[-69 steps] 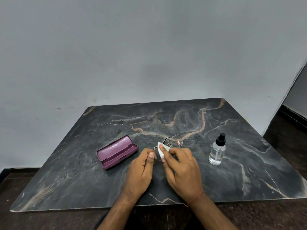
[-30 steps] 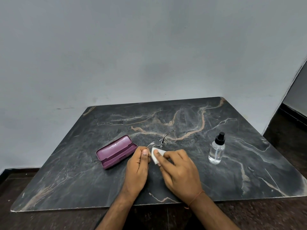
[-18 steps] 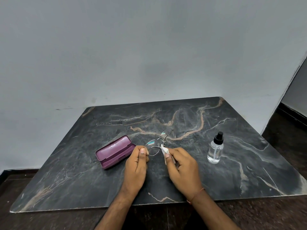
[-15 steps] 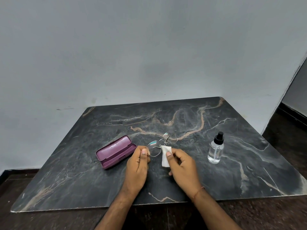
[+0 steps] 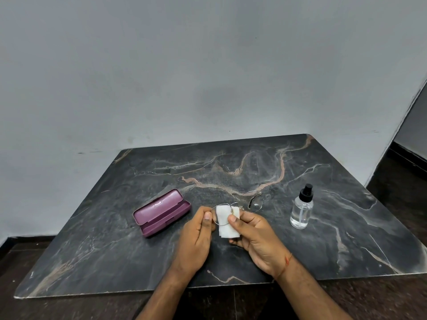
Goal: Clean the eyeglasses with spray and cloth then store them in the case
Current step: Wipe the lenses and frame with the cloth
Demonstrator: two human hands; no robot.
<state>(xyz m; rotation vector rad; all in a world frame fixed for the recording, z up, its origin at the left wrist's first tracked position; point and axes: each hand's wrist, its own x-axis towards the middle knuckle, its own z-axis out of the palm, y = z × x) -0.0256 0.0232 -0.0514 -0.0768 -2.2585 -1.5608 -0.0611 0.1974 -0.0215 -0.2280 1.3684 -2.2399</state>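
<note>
While pinching — both hands (image 5: 221,229) raised

Both forearms run out of sight at the bottom edge. The white cloth (image 5: 227,221) sits behind the near lens of the eyeglasses (image 5: 235,210), and the right hand (image 5: 255,236) covers its far lower corner. The thin frame is too fine to tell where the left hand (image 5: 196,236) has its grip.

wire eyeglasses (image 5: 240,205) against white cloth (image 5: 227,224); purple case (image 5: 161,212) open.
</note>
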